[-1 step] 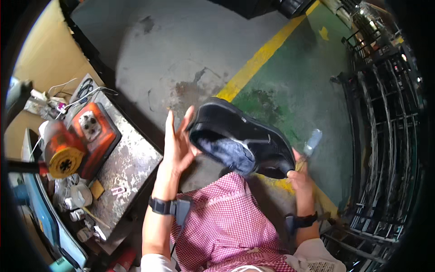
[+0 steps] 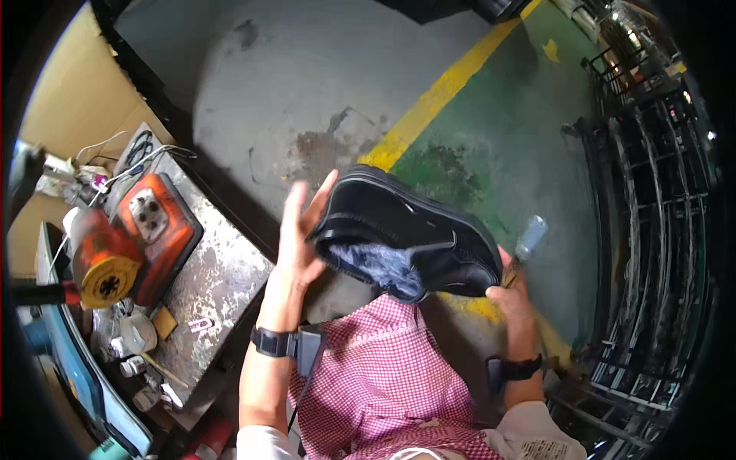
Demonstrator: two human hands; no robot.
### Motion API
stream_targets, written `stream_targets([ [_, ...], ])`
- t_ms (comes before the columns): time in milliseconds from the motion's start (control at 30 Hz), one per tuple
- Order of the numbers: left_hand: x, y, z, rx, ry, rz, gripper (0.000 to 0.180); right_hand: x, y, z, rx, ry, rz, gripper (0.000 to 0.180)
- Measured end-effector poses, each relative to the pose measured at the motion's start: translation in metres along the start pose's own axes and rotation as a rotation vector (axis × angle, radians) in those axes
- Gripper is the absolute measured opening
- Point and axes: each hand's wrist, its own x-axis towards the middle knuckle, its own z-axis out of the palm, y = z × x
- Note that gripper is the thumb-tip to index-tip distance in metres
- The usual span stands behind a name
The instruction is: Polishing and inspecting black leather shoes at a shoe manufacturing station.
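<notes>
Left hand is spread flat, fingers apart and pointing far, its palm pressed against the heel end of a black shoe. Right hand is wrapped around the toe end from the near right, fingers closed on the shoe. At the same time it pinches a slim tool with a pale blue-grey handle that sticks up just right of the shoe. Held in the air between the two hands, the shoe lies tilted with its sole turned far and its opening, lined with dark blue-grey fur, facing near. Below it, a red-and-white checked cloth covers the person's lap. Each wrist carries a black band. To the left stands a scuffed metal worktable bearing an orange machine and small bottles. Beyond the shoe, the grey concrete floor is crossed by a yellow line edging a green painted area, and black wire racks line the right side.
</notes>
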Motion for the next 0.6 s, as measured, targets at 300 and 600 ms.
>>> stream_targets([
  [300, 0.045, 0.012, 0.042, -0.103, 0.058, 0.016, 0.079, 0.018, -0.102, 0.004, -0.063, 0.063, 0.236, 0.087],
  [600, 0.039, 0.051, 0.192, -0.113, 0.082, -0.090, 0.069, -0.023, -0.261, -0.001, -0.379, 0.190, 0.186, 0.090],
])
